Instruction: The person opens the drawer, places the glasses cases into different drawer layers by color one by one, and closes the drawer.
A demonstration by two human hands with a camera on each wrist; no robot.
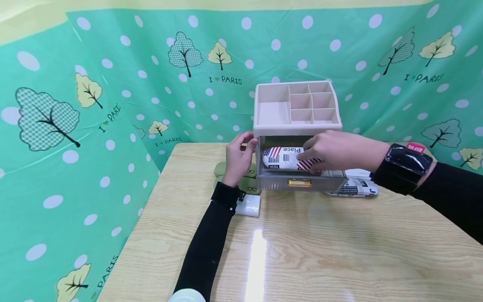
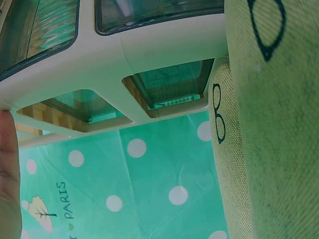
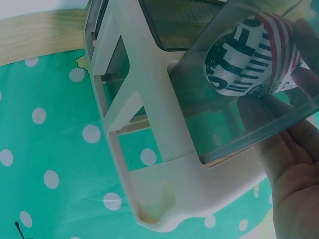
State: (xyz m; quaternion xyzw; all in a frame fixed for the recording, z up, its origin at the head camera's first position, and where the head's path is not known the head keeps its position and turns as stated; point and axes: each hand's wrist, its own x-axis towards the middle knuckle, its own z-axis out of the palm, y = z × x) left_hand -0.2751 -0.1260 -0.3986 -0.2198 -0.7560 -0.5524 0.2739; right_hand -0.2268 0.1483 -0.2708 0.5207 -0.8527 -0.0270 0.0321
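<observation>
A newspaper-print glasses case (image 1: 281,158) with American-flag patches lies in the pulled-out clear drawer (image 1: 279,183) of a white desktop organizer (image 1: 298,126). My right hand (image 1: 330,149) reaches in from the right and grips the case's right part between thumb and fingers. In the right wrist view, the rounded case end (image 3: 239,62) shows through the drawer's clear wall, with fingers (image 3: 279,129) around it. My left hand (image 1: 240,153) rests against the organizer's left side near the front corner; in the left wrist view one straight finger (image 2: 7,159) touches its white frame.
Two green glasses cases (image 1: 241,184) with spectacle drawings lie left of the organizer, beside a white packet (image 1: 249,205). Another newsprint case (image 1: 356,187) lies at its right. Divided compartments top the organizer. A dotted green cloth (image 1: 211,109) hangs behind the wooden table (image 1: 320,251).
</observation>
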